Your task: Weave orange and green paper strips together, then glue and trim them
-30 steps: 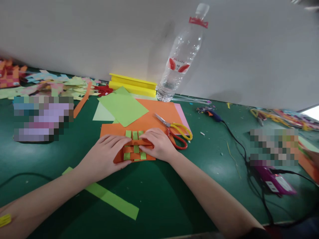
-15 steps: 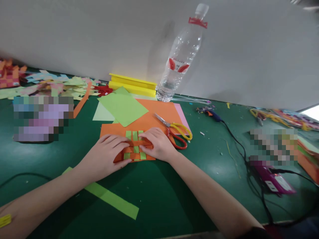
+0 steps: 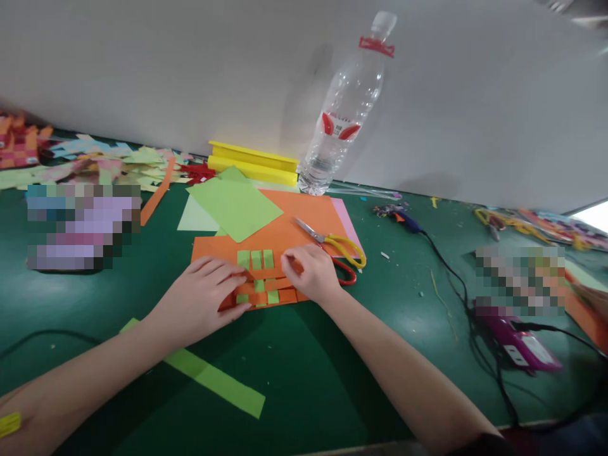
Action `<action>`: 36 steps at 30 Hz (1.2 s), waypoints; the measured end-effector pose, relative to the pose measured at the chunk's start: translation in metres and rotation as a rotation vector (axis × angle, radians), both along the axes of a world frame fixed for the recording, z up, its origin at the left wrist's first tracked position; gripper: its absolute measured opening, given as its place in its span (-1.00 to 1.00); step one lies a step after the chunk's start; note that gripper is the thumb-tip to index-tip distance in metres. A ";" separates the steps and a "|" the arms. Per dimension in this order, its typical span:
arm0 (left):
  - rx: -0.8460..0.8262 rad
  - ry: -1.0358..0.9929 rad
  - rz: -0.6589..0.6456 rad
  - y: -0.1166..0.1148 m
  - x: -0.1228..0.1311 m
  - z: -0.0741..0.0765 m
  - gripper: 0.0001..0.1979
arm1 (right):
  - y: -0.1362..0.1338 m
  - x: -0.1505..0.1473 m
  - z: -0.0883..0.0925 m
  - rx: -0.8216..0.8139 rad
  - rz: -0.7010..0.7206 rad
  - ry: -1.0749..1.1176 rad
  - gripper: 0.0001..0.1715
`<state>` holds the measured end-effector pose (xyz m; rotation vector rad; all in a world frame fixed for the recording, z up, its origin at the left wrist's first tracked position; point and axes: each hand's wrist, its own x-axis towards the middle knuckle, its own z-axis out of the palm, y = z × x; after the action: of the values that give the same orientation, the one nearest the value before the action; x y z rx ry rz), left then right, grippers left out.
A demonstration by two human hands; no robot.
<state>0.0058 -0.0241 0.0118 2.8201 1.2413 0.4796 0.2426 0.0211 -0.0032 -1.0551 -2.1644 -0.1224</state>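
A small mat of woven orange and green paper strips (image 3: 259, 285) lies on an orange sheet in front of me. My left hand (image 3: 209, 294) holds the mat's left side, with its fingers on top and its thumb along the lower edge. At the right end of the orange strips, my right hand (image 3: 311, 272) is closed in a pinch on an orange paper strip (image 3: 266, 273); the fingertips partly hide that end. Short green ends stand out along the mat's upper side. Scissors (image 3: 327, 239) with yellow and red handles lie just behind my right hand, one handle partly covered.
A green sheet (image 3: 235, 206) lies on other coloured papers. Behind stand a yellow folded piece (image 3: 254, 163) and a tilted plastic bottle (image 3: 342, 107). A loose green strip (image 3: 218, 383) is near me. Paper scraps (image 3: 109, 161) are left; a corded tool (image 3: 403, 218) and purple device (image 3: 517, 339) right.
My right hand has moved right, off the green strips, and its fingers have curled into a pinch at the orange strip's end. The upper green ends look shorter. My left hand is nearly still.
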 end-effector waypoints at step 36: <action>-0.256 -0.520 0.178 0.017 -0.009 -0.003 -0.72 | -0.018 -0.014 0.014 -0.383 0.438 -0.079 -0.19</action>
<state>-0.0031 -0.0069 0.0085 2.1851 1.3203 0.9140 0.2284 0.0031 0.0112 -0.7535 -2.4973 0.4762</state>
